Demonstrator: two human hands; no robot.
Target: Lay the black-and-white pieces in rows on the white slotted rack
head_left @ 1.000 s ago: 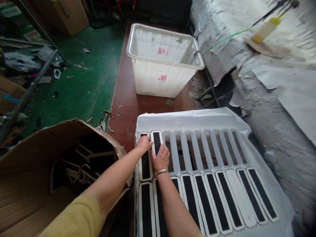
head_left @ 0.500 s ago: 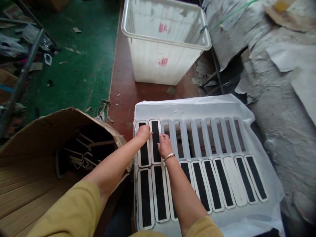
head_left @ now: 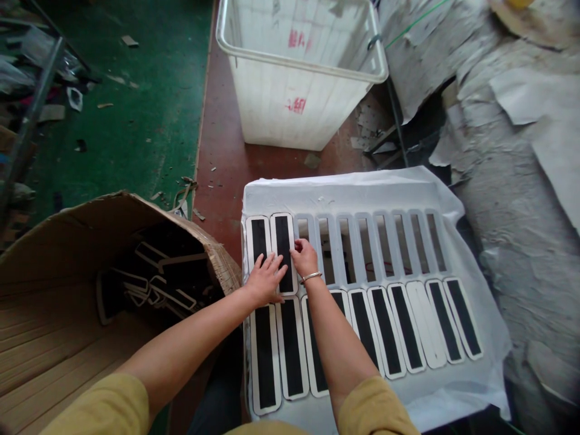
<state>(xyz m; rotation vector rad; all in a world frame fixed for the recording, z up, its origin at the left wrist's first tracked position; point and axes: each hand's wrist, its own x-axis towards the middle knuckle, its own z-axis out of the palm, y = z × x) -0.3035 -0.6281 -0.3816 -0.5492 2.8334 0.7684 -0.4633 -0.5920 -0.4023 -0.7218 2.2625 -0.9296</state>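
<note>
Two rows of long slots cross a white cloth-covered board [head_left: 290,188]. Black strips with white rims fill the near row, one of them showing plain white [head_left: 426,326]. In the far row, two black strips lie at the left end; the slots to their right show openings. My left hand [head_left: 266,279] rests with spread fingers across the lower parts of these two strips. Beside the right edge of the second strip [head_left: 283,232], my right hand [head_left: 304,257] has its fingers curled together at the rim; a bracelet circles that wrist.
A cardboard box [head_left: 122,208] with loose rimmed strips inside stands at the left. Beyond the board is a tall white bin [head_left: 290,109]. Grey crumpled sheets [head_left: 512,181] cover the right side. A metal frame [head_left: 34,109] and scraps lie at the far left.
My left hand has moved down from the upper part of the two strips and its fingers have spread. My right hand has closed its fingers at the strip's edge. The view has shifted slightly.
</note>
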